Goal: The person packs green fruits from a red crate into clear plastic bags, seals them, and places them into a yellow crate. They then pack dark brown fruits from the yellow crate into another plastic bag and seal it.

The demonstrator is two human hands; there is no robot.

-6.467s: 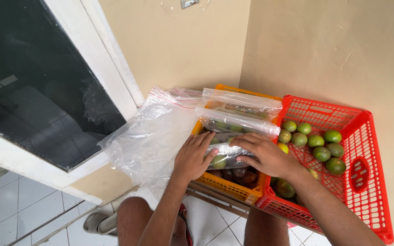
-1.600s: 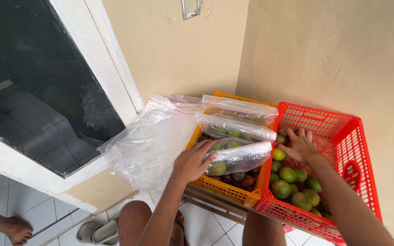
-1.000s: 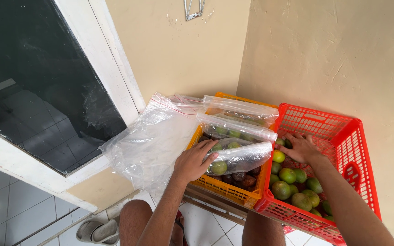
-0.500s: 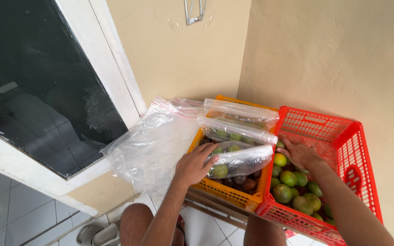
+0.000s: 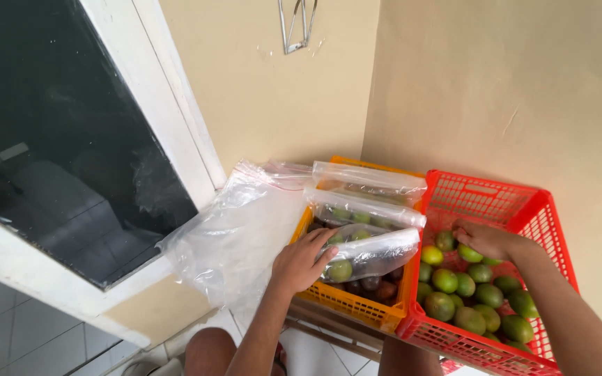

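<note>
Red crate, right hand inside

Looks like a home, prob. a porch or back corner: beige plastered walls meet at 12 o'clock, white-framed dark window at 9, pale floor tiles at 7, metal wall hook up top, fruit crates on a low wooden rack at 6.

One head-worn camera is looking steeply down from above into a wall corner, sitting close over the orange basket and red basket at lower right, while a dark window is filling the upper left.
</note>
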